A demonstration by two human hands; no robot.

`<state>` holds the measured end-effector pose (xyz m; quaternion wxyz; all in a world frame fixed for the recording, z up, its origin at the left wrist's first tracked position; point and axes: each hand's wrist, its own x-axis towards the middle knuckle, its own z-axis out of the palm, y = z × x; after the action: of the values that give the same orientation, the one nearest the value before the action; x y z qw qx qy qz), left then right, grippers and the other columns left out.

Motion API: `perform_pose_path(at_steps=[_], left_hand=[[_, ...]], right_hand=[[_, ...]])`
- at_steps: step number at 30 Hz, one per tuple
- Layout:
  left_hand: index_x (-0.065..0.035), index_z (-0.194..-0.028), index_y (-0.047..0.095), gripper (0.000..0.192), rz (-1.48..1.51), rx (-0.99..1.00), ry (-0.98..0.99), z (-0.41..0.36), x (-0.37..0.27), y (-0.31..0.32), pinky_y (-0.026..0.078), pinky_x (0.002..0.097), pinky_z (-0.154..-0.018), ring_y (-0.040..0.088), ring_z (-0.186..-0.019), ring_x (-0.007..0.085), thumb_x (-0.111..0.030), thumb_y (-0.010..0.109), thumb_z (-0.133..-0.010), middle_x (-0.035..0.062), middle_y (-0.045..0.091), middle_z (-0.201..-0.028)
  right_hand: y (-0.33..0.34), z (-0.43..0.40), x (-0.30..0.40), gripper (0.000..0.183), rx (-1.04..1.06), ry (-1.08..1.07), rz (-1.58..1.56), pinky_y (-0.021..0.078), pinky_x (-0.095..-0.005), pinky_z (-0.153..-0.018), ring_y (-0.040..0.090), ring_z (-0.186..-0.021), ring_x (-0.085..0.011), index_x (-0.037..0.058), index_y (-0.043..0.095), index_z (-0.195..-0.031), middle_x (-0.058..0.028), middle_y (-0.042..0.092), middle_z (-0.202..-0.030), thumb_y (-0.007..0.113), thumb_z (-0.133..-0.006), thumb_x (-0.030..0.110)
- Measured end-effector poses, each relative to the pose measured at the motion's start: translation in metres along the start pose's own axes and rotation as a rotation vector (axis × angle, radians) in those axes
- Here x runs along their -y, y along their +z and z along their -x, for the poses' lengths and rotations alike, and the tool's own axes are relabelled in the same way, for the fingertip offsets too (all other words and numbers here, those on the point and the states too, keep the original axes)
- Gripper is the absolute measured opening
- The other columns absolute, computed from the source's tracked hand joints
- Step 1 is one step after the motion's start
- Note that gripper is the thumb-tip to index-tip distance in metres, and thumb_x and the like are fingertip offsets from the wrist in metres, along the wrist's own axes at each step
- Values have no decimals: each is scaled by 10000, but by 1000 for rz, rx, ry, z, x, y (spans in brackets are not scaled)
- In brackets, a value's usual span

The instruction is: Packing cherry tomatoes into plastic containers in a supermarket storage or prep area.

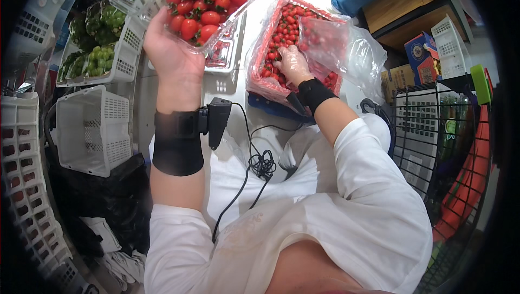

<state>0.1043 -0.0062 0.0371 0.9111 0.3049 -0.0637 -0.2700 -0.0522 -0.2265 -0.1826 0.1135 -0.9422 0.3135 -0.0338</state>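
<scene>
My left hand (174, 58) is raised and supports an open clear plastic clamshell box from below and the side. Cherry tomatoes (211, 5) with green stems are heaped in that box. My right hand (293, 64), in a clear plastic glove, reaches down into a red crate (255, 66) lined with clear plastic film. Its fingertips are among loose cherry tomatoes (290, 21), and whether they grip one is hidden. A clear plastic sheet (325, 40) covers the crate's right part. Partly behind the raised box, a white basket (233, 60) holds clear boxes of tomatoes.
At left, a white basket (122, 56) holds bagged green produce, above another white basket (83, 131). A black cable (262, 164) lies bundled by my lap, near the device (218, 121) on my left wrist. A black wire rack (418, 131) stands at right.
</scene>
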Motion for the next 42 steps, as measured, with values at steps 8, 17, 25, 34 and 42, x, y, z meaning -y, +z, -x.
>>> perform_pose_path(at_steps=[8,17,25,34,42], left_hand=[[61,-1237,523,451,3,-30,-21,-4,12,5,473,490,-1009,575,-1173,337,-269,470,-934,203,569,-1269],[73,-1313,467,482,-22,-35,-109,0,26,6,399,533,-1076,496,-1270,372,-248,388,-962,229,506,-1363],[55,-1286,502,442,-39,12,-220,13,51,7,438,459,-1051,554,-1215,328,-233,428,-959,192,557,-1321],[35,-1278,510,434,-68,66,-364,24,94,-10,486,462,-1018,596,-1167,330,-274,406,-991,203,585,-1273],[-23,-1241,541,405,-118,49,-449,46,103,-11,520,436,-960,632,-1078,275,-319,388,-1009,140,636,-1142]], right_hand=[[22,-10,-45,139,-178,360,-985,530,-384,-613,630,-678,-292,133,654,-967,-116,659,-828,628,-834,166],[-66,-1,-56,102,75,534,-2619,381,-146,-361,457,-481,-94,12,585,-888,-81,574,-769,580,-902,112],[-224,-3,-30,112,280,201,-2282,419,-115,-374,539,-724,-94,7,548,-964,-94,566,-901,584,-933,109],[-254,39,71,136,562,39,-1766,402,-138,-438,632,-803,-104,38,576,-1022,-61,600,-936,612,-907,100],[-236,54,89,108,493,95,-1371,427,-180,-556,650,-809,-88,91,610,-999,-35,656,-938,624,-896,63]])
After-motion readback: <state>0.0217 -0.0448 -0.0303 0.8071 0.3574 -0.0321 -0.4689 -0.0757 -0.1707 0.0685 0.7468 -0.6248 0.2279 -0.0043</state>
